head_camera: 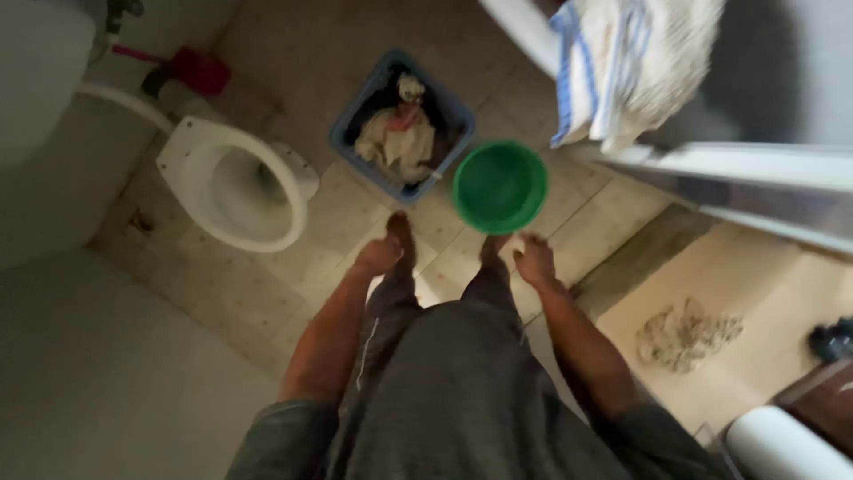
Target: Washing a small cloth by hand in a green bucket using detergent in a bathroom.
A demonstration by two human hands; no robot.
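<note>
I look straight down at my legs and feet on a tiled bathroom floor. My left hand (378, 255) hangs by my left thigh with the fingers curled and nothing in it. At my right thigh, my right hand (533, 260) is also loosely curled and holds nothing. A round green basin (499, 187) sits on the floor just ahead of my right foot. Beside it stands a blue laundry basket (348, 120) with crumpled cloth (397, 140) inside.
A white toilet bowl (233, 183) stands to the left, with a red-handled brush (197, 68) behind it. A striped towel (622, 62) hangs over a white rail at upper right. A beige rag (684, 333) lies on the floor at right, by a white roll (782, 444).
</note>
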